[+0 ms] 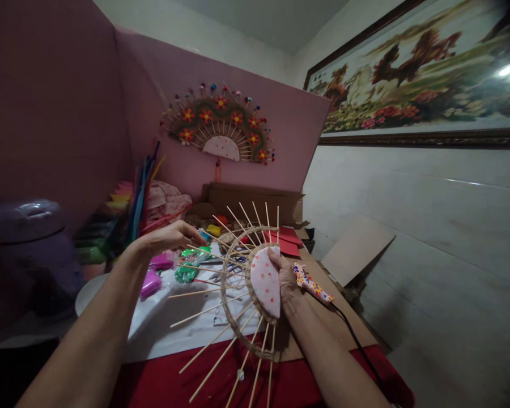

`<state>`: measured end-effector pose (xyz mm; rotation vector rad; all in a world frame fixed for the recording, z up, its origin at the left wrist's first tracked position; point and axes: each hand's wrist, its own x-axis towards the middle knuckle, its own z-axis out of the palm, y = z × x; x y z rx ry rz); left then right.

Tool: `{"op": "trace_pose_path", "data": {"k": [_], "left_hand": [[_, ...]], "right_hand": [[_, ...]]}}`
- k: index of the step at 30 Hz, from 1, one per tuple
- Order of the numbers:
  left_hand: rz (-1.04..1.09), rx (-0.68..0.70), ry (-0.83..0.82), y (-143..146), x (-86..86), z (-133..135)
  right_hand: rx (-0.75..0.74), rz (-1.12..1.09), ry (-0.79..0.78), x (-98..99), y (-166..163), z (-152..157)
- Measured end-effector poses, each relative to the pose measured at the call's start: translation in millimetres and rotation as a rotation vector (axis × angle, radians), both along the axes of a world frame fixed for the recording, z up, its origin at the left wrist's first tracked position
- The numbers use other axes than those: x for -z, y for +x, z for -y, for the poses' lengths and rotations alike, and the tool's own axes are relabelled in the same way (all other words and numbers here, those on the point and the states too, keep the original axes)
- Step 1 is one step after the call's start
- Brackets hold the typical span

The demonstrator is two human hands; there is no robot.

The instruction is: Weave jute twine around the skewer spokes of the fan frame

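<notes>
My right hand (pixel 287 277) grips a half-round fan frame by its flat edge, the thumb lying on a white felt half-circle (pixel 264 280) with orange-red dots. Thin wooden sticks (pixel 215 309) fan out from the felt to the left, above and below. Brown twine lines the felt's curved edge, and a second twine arc (pixel 226 294) crosses the sticks farther out. By the upper left stick tips is my left hand (pixel 176 235), its fingers loosely bent and apart, with nothing visible in them. The frame partly covers scissors (pixel 240 262) on the table.
A flower-patterned glue gun (pixel 312 285) with a black cord lies on cardboard at right. Bagged green (pixel 187 273) and magenta (pixel 151 283) material lies on white paper. Red sheets (pixel 287 242) are behind. A finished flowered fan (pixel 221 122) hangs on the pink board.
</notes>
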<state>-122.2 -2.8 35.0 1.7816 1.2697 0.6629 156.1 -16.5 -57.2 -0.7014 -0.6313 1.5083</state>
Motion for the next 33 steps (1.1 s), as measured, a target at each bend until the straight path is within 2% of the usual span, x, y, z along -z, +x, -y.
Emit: {"op": "trace_pose_path", "data": {"k": [13, 18, 24, 33], "left_hand": [[0.013, -0.027, 0.092, 1.7, -9.9, 6.9], [-0.065, -0.032, 0.123, 1.3, -10.9, 3.8], [-0.118, 0.074, 0.188, 4.4, -9.2, 0.6], [-0.209, 0.244, 0.191, 33.5, -20.2, 17.5]], "right_hand": [[0.058, 0.016, 0.016, 2.8, 0.7, -6.2], [0.061, 0.028, 0.023, 3.0, 1.3, -8.5], [0.072, 0.015, 0.005, 6.2, 3.0, -11.8], [0.065, 0.003, 0.062, 11.6, 5.4, -14.7]]}}
